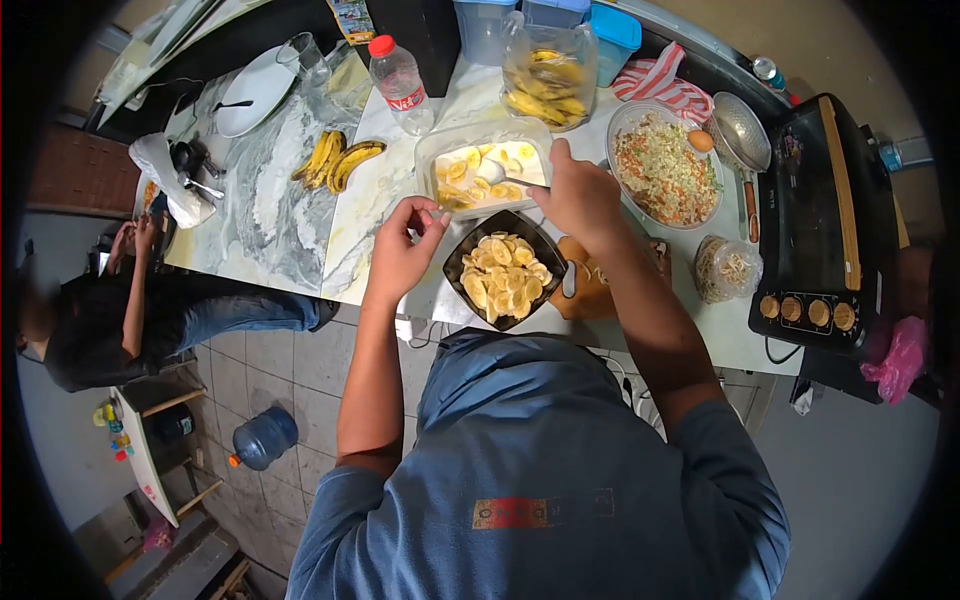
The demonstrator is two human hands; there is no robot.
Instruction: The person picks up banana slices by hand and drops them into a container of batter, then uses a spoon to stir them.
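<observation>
One head-worn fisheye view, steeply down over the counter (pixel 300 230), close above it.

A marble tabletop (pixel 270 215) stands over a grey tiled floor (pixel 290 365). A blue water jug (pixel 262 438) lies there, near a small white table (pixel 145 455).

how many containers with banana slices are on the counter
3: a black square bowl by the left hand, a clear rectangular tub under the right hand, and a clear jar behind. More may be hidden.
</observation>
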